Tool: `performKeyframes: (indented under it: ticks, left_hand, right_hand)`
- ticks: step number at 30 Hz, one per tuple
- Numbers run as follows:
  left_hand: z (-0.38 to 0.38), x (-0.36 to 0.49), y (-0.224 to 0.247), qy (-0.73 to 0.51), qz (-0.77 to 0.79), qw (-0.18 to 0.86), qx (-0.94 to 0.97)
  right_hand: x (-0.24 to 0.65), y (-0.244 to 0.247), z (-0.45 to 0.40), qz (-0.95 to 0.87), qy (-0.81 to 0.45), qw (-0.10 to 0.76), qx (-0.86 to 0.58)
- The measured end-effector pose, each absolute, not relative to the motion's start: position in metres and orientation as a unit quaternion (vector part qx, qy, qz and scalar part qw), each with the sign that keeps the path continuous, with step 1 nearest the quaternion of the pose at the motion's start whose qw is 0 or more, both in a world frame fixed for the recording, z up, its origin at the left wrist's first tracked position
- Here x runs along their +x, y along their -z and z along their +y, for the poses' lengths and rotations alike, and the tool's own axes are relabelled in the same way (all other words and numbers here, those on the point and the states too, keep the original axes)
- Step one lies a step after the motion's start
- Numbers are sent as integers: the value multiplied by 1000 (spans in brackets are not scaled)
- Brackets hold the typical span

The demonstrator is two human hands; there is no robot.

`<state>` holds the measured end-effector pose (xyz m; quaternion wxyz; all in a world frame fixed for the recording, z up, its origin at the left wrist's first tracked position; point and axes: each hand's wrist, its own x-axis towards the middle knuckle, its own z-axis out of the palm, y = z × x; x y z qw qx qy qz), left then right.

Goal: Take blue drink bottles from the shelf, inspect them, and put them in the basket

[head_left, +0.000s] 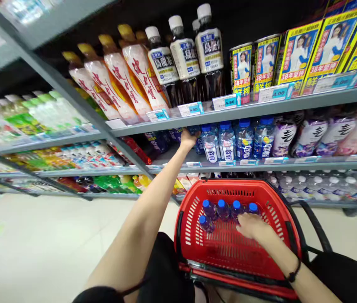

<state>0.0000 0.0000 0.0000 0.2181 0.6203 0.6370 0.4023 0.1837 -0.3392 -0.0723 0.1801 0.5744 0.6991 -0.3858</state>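
Note:
My left hand (pixel 189 139) reaches into the middle shelf, its fingers curled around a dark blue bottle (pixel 199 143) at the left end of a row of blue-capped bottles (pixel 227 141). My right hand (pixel 251 226) is inside the red shopping basket (pixel 228 252), close to the rightmost of several dark bottles with blue caps (pixel 223 209) standing at the basket's far side. The right fingers point left and down, slightly blurred, and whether they touch a bottle is unclear.
Tea bottles (pixel 186 54) and yellow juice cartons (pixel 301 52) fill the shelf above. Price tags line the shelf edge (pixel 247 110). Clear water bottles (pixel 317 185) stand below. The basket's black handle (pixel 317 227) rises at the right. Pale floor (pixel 55 235) lies at the left.

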Motion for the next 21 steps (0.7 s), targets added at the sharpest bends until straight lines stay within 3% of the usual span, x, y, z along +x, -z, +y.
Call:
performKeyframes:
  ticks: [9, 16, 21]
  left_hand:
    - [-12, -34, 6, -466, 606, 264, 588]
    - [-49, -80, 1, -443, 599, 425, 515]
    - [-79, -76, 19, -535, 590, 434, 422]
  right_hand:
    - [186, 77, -338, 697, 387, 171, 578]
    - [184, 77, -334, 695, 390, 175, 577]
    - [179, 79, -343, 708, 394, 170, 561]
